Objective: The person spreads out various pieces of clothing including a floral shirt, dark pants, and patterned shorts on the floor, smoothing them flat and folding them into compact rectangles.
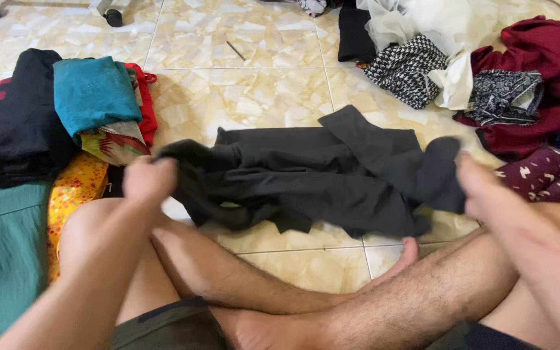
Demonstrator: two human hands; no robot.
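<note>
A dark grey garment [319, 175] lies crumpled on the tiled floor in front of my crossed legs. My left hand [148, 179] grips its left end in a closed fist. My right hand [478, 185] pinches its right end, which is lifted slightly off the floor. The cloth hangs between both hands, with a flap folded over near its middle.
Folded clothes sit at the left: a black and red checked piece [8, 116], a teal one [92, 91], a yellow patterned one [76, 185] and a green cloth [1, 253]. An unsorted heap [481, 71] with dark red, white and patterned fabrics lies at the upper right.
</note>
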